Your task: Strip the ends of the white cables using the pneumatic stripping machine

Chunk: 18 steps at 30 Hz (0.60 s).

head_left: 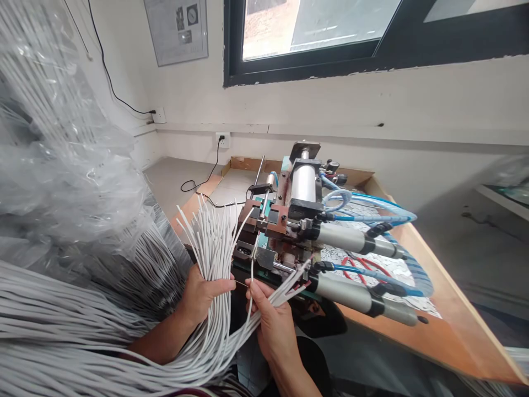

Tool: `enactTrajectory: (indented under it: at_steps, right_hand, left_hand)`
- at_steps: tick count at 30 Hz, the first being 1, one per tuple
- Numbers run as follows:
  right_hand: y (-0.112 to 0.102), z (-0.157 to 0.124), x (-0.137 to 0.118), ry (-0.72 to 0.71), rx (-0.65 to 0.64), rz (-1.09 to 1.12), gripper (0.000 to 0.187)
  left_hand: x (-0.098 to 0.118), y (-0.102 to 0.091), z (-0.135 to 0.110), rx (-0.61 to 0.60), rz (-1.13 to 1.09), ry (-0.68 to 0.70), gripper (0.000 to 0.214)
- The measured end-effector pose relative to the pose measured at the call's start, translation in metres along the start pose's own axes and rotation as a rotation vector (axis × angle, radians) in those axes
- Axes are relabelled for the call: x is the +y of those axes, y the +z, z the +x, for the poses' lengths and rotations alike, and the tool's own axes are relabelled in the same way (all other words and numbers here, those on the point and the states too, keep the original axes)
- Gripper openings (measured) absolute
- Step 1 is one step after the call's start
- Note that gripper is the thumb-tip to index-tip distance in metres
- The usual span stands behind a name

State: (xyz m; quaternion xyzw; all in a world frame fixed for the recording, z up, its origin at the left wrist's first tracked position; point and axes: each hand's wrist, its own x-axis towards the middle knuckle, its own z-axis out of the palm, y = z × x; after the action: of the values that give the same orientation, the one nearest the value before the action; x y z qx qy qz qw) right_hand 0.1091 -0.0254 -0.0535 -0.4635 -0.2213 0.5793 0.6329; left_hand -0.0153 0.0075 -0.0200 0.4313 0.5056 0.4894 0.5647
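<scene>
My left hand (199, 295) is wrapped round a thick bundle of white cables (212, 251), whose loose ends fan upward above the thumb. My right hand (278, 326) pinches a single white cable (252, 270) between thumb and fingers. That cable stands upright, with its tip at the jaws of a pneumatic machine (264, 257); whether the jaws touch it I cannot tell. A smaller bunch of white cables (285, 289) also lies in my right hand, pointing right, and some of its ends show reddish bits. Both hands are close together in front of the machine.
Air cylinders (343, 293) and blue hoses (372, 212) stick out on the machine's right. White scraps (384, 242) lie in the wooden tray (463, 314) around it. Plastic-wrapped cables (82, 165) pile up at left. A black power cord (217, 157) runs to a wall socket.
</scene>
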Motion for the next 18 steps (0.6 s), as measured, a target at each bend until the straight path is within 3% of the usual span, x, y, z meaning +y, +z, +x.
enactTrajectory:
  at_steps: [5,18]
  right_hand:
    - [-0.005,-0.006,0.007,-0.081,0.029,-0.057,0.023]
    - [0.005,0.005,-0.005,0.051,-0.013,0.047,0.022]
  left_hand:
    - [0.000,-0.001,0.000,0.007,-0.007,0.002,0.014]
    - [0.005,0.004,0.000,-0.015,-0.048,0.048,0.017]
